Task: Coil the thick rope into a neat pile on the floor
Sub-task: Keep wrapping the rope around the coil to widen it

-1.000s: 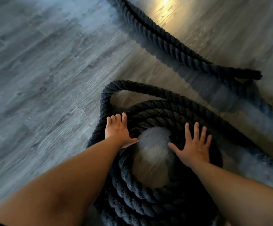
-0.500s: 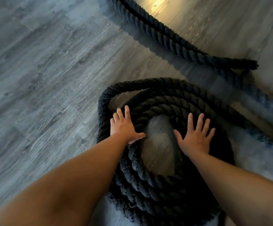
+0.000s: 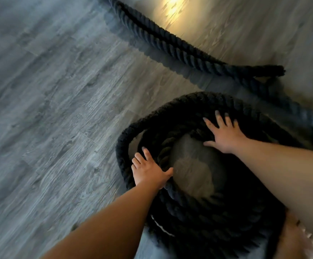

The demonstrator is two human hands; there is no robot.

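Black thick rope sits coiled in one pile on the grey plank floor, tail trailing away. Both the left hand and right hand press flat on it, fingers spread.

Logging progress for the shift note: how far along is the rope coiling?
Done: several turns stacked in a round coil on the floor. In hand: left hand and right hand press flat on its top turns, fingers straight. Left: the outermost loop stands off the stack, and a long loose stretch trails away uncoiled.
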